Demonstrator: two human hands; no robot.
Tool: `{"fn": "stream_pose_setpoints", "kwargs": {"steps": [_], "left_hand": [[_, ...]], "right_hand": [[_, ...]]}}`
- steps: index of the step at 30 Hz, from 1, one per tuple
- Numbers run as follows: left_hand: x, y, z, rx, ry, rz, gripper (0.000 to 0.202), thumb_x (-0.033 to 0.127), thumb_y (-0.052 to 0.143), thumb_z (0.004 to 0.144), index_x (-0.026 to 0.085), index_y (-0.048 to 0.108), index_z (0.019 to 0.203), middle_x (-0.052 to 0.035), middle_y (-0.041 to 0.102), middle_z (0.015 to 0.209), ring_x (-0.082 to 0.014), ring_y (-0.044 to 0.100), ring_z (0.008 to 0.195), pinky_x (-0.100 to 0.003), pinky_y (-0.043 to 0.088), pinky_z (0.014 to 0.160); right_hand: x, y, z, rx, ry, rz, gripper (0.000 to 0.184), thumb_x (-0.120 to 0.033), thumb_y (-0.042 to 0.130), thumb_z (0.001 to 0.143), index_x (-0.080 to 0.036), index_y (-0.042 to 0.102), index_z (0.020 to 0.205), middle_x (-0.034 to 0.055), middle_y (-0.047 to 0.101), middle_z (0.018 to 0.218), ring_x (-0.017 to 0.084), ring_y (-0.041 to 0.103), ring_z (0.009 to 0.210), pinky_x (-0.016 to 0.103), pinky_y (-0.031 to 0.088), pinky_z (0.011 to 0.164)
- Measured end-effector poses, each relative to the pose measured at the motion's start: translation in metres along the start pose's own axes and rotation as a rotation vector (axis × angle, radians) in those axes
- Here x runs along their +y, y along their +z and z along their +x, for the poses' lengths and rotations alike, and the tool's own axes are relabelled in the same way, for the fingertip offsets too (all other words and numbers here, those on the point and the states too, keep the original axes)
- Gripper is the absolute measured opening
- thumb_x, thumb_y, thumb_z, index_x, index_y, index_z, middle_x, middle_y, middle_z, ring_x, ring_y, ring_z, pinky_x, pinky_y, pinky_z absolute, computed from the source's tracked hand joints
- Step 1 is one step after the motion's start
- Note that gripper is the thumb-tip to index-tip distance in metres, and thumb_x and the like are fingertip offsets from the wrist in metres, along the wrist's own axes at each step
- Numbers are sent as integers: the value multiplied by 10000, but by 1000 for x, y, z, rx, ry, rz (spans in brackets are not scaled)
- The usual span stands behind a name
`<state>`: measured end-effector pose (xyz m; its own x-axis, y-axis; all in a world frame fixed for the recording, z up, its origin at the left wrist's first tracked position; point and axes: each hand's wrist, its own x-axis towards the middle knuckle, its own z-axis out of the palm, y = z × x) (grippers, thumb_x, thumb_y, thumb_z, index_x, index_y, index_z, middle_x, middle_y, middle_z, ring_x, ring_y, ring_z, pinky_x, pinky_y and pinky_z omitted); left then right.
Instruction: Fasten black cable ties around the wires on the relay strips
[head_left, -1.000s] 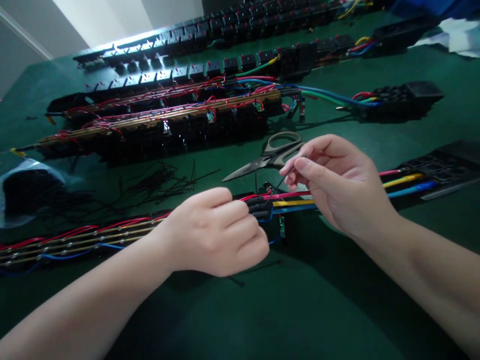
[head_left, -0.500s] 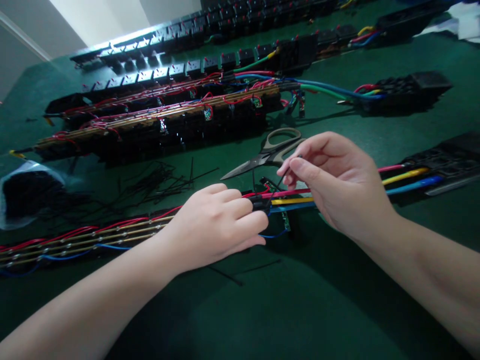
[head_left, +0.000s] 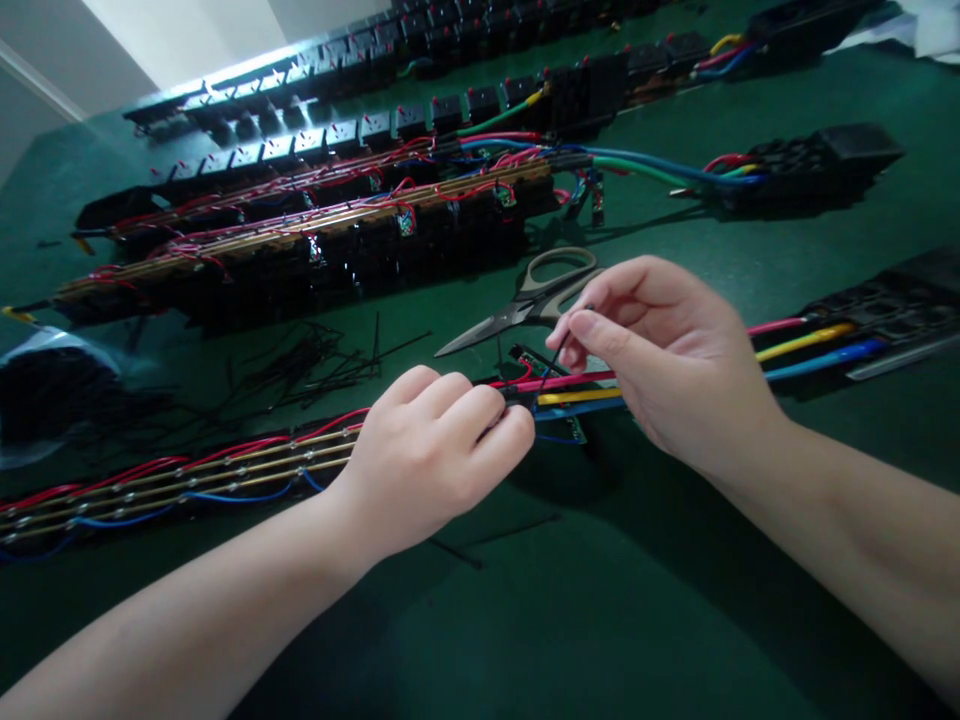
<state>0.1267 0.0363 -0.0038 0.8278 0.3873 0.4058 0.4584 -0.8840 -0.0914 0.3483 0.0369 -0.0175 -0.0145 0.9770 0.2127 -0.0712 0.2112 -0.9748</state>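
Observation:
My right hand (head_left: 667,360) pinches a thin black cable tie (head_left: 556,358) between thumb and forefinger. The tie slants down to the red, yellow and blue wires beside my left hand (head_left: 442,450). That hand is closed over the end of an opened power strip (head_left: 247,470), where the thick wires leave its brass bars. What lies under its fingers is mostly hidden. A small green circuit board (head_left: 576,428) sticks out below the wires. Scissors (head_left: 517,310) lie just behind my hands, blades pointing left.
Loose cable ties (head_left: 322,360) lie in a pile beside a clear bag (head_left: 52,390) of them at left. Two more ties (head_left: 480,545) rest in front. Behind stand further power strips (head_left: 360,230), with a black plug housing (head_left: 817,170) at right. The table (head_left: 525,640) is green.
My left hand has curled in slightly, its thumb now tucked out of sight. My right hand keeps its pinch on the cable tie. The whole view has shifted a little.

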Motion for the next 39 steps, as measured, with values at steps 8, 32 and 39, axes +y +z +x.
{"fn": "stream_pose_setpoints", "kwargs": {"steps": [8,32,39], "left_hand": [[3,0,2,51,25,34,159,184,645,961,210,610,809,14,579,693,-164,494,643,-346,352,606],[0,4,5,65,29,-40,180,242,559,1031,180,613,871,-20,683,786,-177,593,668,-344,395,627],[-1,5,3,61,22,-71,56,154,580,1001,201,593,973,-7,694,838,-164,568,689,-334,386,646]], "right_hand": [[-2,2,0,0,-5,11,90,-166,687,923,-226,620,928,-41,709,839,91,674,753,212,565,704],[-1,3,-1,-10,-47,-20,110,-187,688,934,-241,592,938,-50,691,862,77,666,726,201,575,675],[-7,3,-2,-70,-85,-169,96,-203,681,929,-241,593,929,-39,664,900,96,661,764,255,582,724]]}}
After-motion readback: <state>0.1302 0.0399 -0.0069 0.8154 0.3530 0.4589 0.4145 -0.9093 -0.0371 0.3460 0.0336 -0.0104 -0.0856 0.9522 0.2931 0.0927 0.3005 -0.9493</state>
